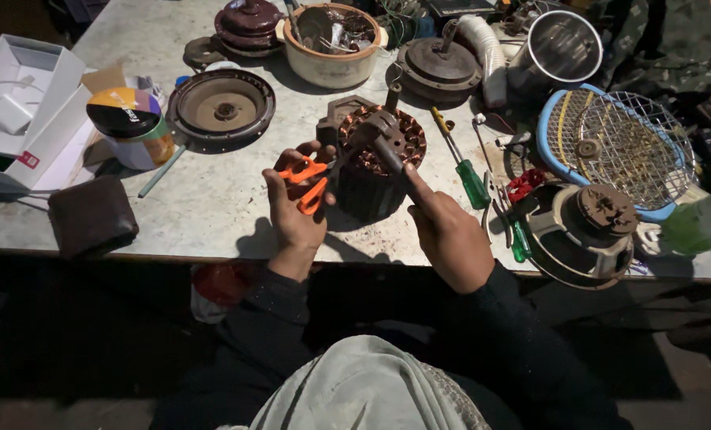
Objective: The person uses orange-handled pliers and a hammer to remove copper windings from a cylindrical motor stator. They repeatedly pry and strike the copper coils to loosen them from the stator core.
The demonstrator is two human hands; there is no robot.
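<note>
The left hand [295,215] has its fingers through the orange handles of a pair of scissors [311,181], its grip closed on them, with the blades pointing right toward the copper windings of a motor stator [375,163] that stands on the tabletop [212,215] just in front of the person. The right hand [447,231] is clenched around the dark handle of a tool [387,139] whose head rests on top of the stator; it looks like a hammer or mallet, though the head blends into the dark metal and I cannot be sure. The stator sits near the table edge, between the two hands, probably so both can work on it from either side at close reach. Just right of it lies a green-handled screwdriver [467,175], within easy reach, and further right a blue-rimmed wire fan guard [618,143] and a rusty round motor housing [582,231]. To the left are a round metal cover [221,106], a tape roll on a tub [128,119], an open white box [25,103] and a brown wallet [91,216]. The scissor blades are hidden against the stator, so whether they touch the wire cannot be told. The far clutter is dim and partly cut off.
</note>
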